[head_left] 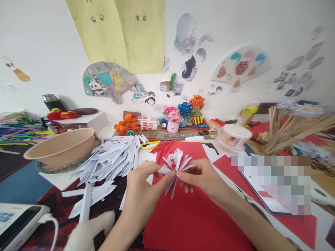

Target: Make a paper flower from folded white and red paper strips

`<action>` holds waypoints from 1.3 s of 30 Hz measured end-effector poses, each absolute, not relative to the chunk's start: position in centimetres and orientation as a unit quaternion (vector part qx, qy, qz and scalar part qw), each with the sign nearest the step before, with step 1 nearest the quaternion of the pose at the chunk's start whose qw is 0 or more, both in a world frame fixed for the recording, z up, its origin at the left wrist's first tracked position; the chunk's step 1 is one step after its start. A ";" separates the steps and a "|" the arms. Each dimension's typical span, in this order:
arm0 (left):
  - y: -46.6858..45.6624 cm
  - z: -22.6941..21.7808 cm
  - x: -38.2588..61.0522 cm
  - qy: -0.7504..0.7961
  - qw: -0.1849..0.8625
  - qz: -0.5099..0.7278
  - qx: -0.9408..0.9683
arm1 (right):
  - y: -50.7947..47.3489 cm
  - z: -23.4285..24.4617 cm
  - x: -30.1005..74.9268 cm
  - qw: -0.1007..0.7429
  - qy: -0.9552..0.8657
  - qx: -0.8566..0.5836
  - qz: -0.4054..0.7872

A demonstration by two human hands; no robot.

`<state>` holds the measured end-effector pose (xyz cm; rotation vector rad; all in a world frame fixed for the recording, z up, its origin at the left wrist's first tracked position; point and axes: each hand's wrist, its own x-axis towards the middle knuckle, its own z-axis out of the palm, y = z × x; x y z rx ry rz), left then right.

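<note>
Above the red sheets (193, 219): paper bunch (179, 161), white, thin leaves, pinched at its base between both hands
Bunch axis: leaves spread from about 9 through 12 to 2 o'clock; narrow points drop towards 6–7 o'clock; pinch point at the centre
Left hand (146, 181): at 8 o'clock of the bunch, fingers (154, 166) narrow, thumb tip on the base
Right hand (205, 174): at 4 o'clock, thumb and index narrow on the same base, other fingers curled below
Nearer hand: neither, both touch it, thumbs almost meeting
White strips (112, 157): heaped at 9–10 o'clock, just beyond left hand
Yellow loop (150, 144): 11 o'clock, near the heap
Bowl (62, 148): 9 o'clock, past the heap; low view, contents cannot tell
Tub (232, 136): 2 o'clock, clear-looking, something orange inside
Pink pot (172, 126): 12 o'clock, pink flowers in it
Striped pot (197, 119): 1 o'clock, orange flowers in it
Phone (269, 202): 4 o'clock, right of right forearm, partly blurred out
</note>
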<state>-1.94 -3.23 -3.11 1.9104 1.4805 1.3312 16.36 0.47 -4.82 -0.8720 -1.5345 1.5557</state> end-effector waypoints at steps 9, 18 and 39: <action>-3.4 -3.5 -2.0 0.523 0.112 0.473 0.701 | -0.2 -4.5 15.8 0.448 -0.627 -0.364 0.524; -3.4 -2.7 -1.9 0.486 0.198 0.463 0.714 | 0.3 -4.3 16.5 0.368 -0.593 -0.345 0.628; -3.2 -2.7 -2.2 0.517 0.142 0.490 0.687 | -0.2 -4.3 16.1 0.432 -0.629 -0.381 0.522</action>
